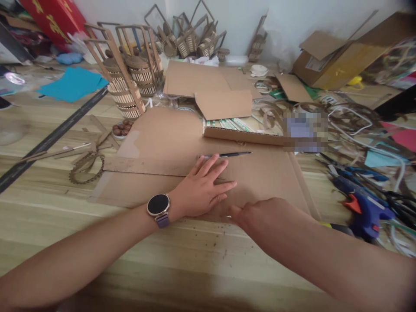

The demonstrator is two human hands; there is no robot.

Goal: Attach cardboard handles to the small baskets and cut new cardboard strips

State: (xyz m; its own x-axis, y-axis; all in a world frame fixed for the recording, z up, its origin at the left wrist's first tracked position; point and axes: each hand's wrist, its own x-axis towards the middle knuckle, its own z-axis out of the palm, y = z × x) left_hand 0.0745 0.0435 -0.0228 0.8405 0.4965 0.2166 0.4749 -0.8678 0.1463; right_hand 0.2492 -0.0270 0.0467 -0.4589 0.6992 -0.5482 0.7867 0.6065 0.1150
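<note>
A large flat cardboard sheet [169, 143] lies on the wooden floor in front of me. My left hand [201, 188], a dark round watch on its wrist, lies flat on the sheet's near part with fingers stretched out. My right hand [260, 214] sits at the sheet's near edge, just right of the left hand; its fingers curl downward and are mostly hidden, with one fingertip touching the edge. A black pen [232, 154] rests on the cardboard just beyond my left fingertips.
A blue glue gun [364, 208] and scissors lie at right among wires. An open cardboard box [240, 130] sits behind the sheet. Woven cardboard baskets [130, 82] stand at back left, beside a blue paper sheet [71, 84] and a long black ruler [52, 138].
</note>
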